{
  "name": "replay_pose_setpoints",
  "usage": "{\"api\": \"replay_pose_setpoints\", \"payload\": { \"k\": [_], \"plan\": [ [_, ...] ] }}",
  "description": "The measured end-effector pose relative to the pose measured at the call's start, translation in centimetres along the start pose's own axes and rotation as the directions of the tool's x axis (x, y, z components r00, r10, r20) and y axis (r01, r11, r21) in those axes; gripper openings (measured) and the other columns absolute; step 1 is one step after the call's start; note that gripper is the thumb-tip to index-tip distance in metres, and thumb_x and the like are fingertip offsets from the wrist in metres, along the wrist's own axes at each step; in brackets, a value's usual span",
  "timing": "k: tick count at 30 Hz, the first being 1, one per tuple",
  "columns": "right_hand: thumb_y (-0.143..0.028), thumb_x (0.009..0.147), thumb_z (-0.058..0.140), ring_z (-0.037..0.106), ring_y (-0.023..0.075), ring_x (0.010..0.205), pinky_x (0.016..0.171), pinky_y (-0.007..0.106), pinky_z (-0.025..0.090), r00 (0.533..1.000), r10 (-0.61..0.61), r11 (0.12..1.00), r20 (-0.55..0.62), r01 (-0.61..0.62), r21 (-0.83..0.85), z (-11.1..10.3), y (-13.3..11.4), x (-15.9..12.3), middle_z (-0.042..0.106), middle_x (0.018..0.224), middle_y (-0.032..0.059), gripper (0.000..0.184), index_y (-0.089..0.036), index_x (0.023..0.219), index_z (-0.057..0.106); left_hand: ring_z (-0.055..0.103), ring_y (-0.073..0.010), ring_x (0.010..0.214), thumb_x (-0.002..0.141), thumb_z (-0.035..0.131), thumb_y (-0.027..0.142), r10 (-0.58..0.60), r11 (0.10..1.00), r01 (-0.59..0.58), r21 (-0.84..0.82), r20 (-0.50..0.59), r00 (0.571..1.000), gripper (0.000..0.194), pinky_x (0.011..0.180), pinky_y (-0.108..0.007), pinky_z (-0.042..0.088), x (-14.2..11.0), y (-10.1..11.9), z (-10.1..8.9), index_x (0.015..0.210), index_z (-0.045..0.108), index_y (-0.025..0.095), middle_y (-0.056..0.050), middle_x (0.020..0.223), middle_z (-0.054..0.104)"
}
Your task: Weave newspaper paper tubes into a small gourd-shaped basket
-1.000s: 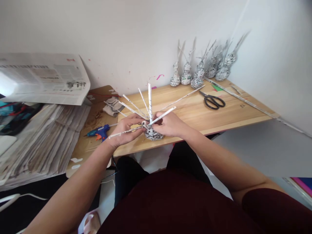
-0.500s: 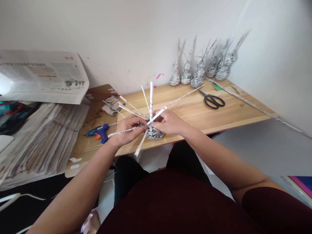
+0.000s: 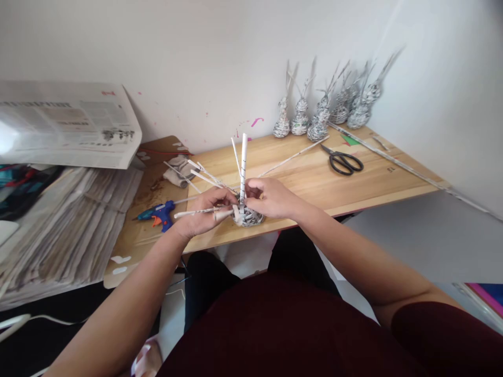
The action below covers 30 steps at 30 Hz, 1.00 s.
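No tube now slants far right over the woven base [image 3: 253, 218] by the desk's [image 3: 306, 183] near edge, the grip of the left hand [image 3: 206, 209] pinching a pale tube [image 3: 225, 214], the right hand [image 3: 271, 198] holding the base, suggesting one was bent left

- Woven base [image 3: 253, 218]: on the worktop [image 3: 298, 188], by its front edge, leftward.
- Woven figures [image 3: 318, 124]: back edge, towards right corner.
- Scissors [image 3: 341, 163]: before the figures.
- Glue gun [image 3: 165, 214]: beyond left edge, right of stacked newspapers [image 3: 78, 225].
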State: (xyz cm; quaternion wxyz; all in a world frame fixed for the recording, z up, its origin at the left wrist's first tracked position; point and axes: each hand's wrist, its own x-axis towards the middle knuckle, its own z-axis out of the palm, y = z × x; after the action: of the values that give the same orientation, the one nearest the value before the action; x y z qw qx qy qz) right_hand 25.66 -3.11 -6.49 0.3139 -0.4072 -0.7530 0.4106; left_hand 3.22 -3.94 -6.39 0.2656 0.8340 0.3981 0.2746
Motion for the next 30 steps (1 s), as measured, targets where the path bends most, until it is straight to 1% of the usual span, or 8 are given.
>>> {"api": "replay_pose_setpoints", "payload": {
  "k": [3,7,10,15,19,23,26,30],
  "plan": [
    [-0.017,0.081,0.063,0.056,0.0105,0.064,0.065,0.025,0.041,1.000,-0.009,1.000,0.025,0.009,0.000,-0.2,0.2,0.2,0.064,0.068,-0.0028,0.002,-0.018,0.080,0.064,0.063,-0.0166,0.079,0.084,0.066,0.026,-0.015,0.999,0.015,-0.036,0.006,1.000,0.011,0.073,-0.028,0.051,-0.2,-0.7,0.1,0.090,0.069,0.018,-0.006,0.088,0.066],
    [-0.022,0.090,0.061,0.063,0.0126,0.074,0.071,0.027,0.043,1.000,-0.030,0.999,0.001,0.030,0.012,-0.9,0.3,0.1,0.074,0.083,0.0022,0.013,-0.017,0.091,0.073,0.064,-0.0172,0.081,0.086,0.069,0.031,-0.031,0.997,0.030,-0.070,-0.011,0.999,0.015,0.075,-0.028,0.051,-0.6,-1.3,0.2,0.094,0.070,0.018,-0.006,0.090,0.067],
    [-0.022,0.090,0.061,0.066,0.0137,0.078,0.073,0.027,0.045,1.000,-0.020,0.999,-0.017,0.021,0.034,-1.1,0.1,-0.3,0.076,0.089,0.0042,0.015,-0.017,0.093,0.075,0.064,-0.0172,0.080,0.086,0.069,0.031,-0.048,0.998,0.047,-0.050,-0.027,0.998,0.015,0.074,-0.028,0.050,-0.8,-1.0,0.3,0.094,0.071,0.018,-0.006,0.089,0.067],
    [-0.018,0.084,0.068,0.064,0.0128,0.073,0.070,0.026,0.044,1.000,-0.017,0.999,-0.015,0.018,0.049,-0.1,0.1,-0.7,0.074,0.082,0.0028,0.008,-0.016,0.090,0.074,0.063,-0.0162,0.076,0.085,0.067,0.028,-0.051,0.999,0.050,-0.020,-0.050,0.997,0.013,0.072,-0.028,0.050,-0.7,0.2,0.4,0.093,0.071,0.018,-0.005,0.087,0.066],
    [-0.020,0.085,0.069,0.057,0.0115,0.067,0.066,0.026,0.039,0.997,-0.073,0.995,-0.031,0.070,-0.064,0.7,0.3,-0.5,0.068,0.074,0.0002,0.003,-0.017,0.085,0.069,0.061,-0.0155,0.072,0.082,0.069,0.029,-0.062,0.998,0.063,0.025,-0.043,0.997,0.013,0.069,-0.027,0.048,-0.5,0.4,0.4,0.088,0.071,0.018,-0.004,0.081,0.065],
    [-0.020,0.086,0.066,0.055,0.0127,0.069,0.066,0.026,0.038,0.993,-0.112,0.982,-0.031,0.106,-0.159,0.7,0.3,-0.4,0.065,0.074,0.0009,0.006,-0.017,0.082,0.064,0.065,-0.0175,0.080,0.082,0.070,0.032,-0.099,0.993,0.097,-0.063,-0.019,0.995,0.016,0.073,-0.029,0.052,-0.4,0.3,0.3,0.090,0.071,0.018,-0.006,0.088,0.068],
    [-0.020,0.085,0.065,0.056,0.0133,0.070,0.066,0.026,0.038,0.995,-0.099,0.977,-0.024,0.093,-0.191,0.6,0.0,-0.4,0.065,0.075,0.0017,0.005,-0.018,0.082,0.063,0.067,-0.0175,0.082,0.084,0.070,0.033,-0.129,0.979,0.132,-0.156,0.029,0.991,0.017,0.076,-0.030,0.055,-0.3,0.7,-0.2,0.091,0.070,0.018,-0.006,0.090,0.070],
    [-0.018,0.083,0.065,0.055,0.0131,0.068,0.065,0.026,0.038,0.997,-0.073,0.975,-0.020,0.067,-0.210,0.6,-0.4,-0.3,0.065,0.074,0.0016,0.004,-0.017,0.080,0.062,0.068,-0.0187,0.085,0.082,0.073,0.034,-0.091,0.980,0.106,-0.167,0.093,0.991,0.018,0.081,-0.033,0.058,-0.1,1.2,-0.9,0.092,0.070,0.018,-0.007,0.094,0.071]
  ]
}}
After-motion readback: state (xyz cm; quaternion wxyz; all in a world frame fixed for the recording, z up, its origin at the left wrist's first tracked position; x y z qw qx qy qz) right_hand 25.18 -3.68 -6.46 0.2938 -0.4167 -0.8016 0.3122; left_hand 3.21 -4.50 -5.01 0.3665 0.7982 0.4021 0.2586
